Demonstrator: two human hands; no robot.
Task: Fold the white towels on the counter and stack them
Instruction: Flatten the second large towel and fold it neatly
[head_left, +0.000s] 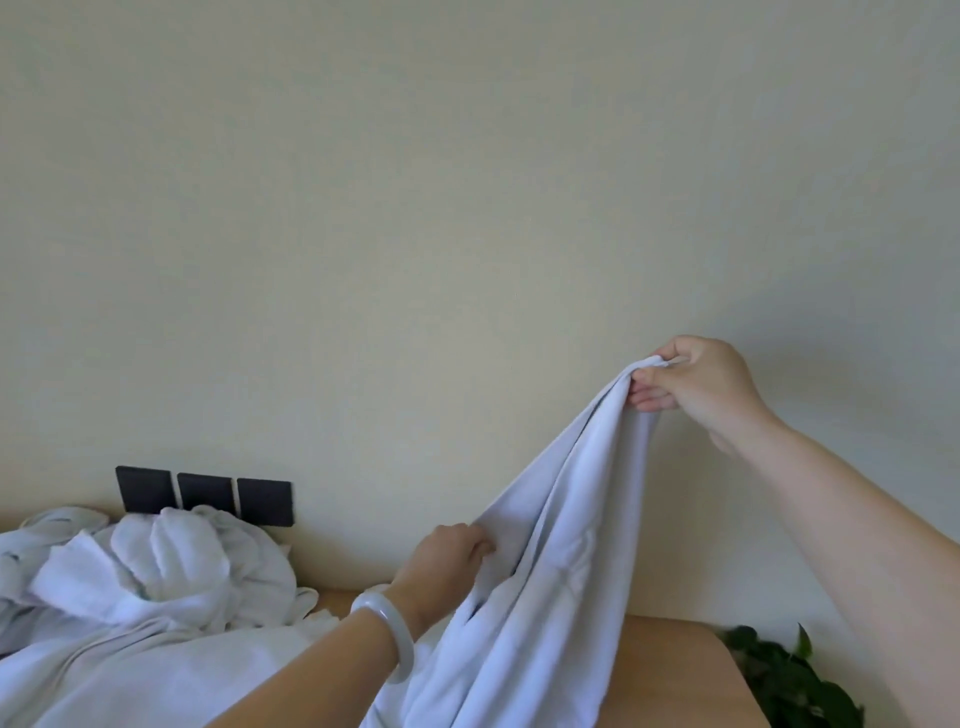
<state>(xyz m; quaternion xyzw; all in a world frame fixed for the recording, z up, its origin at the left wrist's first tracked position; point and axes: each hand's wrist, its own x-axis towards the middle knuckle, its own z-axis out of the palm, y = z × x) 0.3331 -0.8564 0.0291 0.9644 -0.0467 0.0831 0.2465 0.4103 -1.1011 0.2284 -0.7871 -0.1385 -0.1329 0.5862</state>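
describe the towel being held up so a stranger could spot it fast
Find the wooden counter below the cream wall. Right of the crumpled towel heap, one white towel rises tent-like. Only it is lifted, between left hand and right hand.

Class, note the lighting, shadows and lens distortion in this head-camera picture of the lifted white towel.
Head view: soft, even light, no glare; a faint shadow on the cream wall beside the raised right hand; wide-angle stretch enlarges the right forearm at the edge; the dark green leafy plant is dim and slightly blurred.
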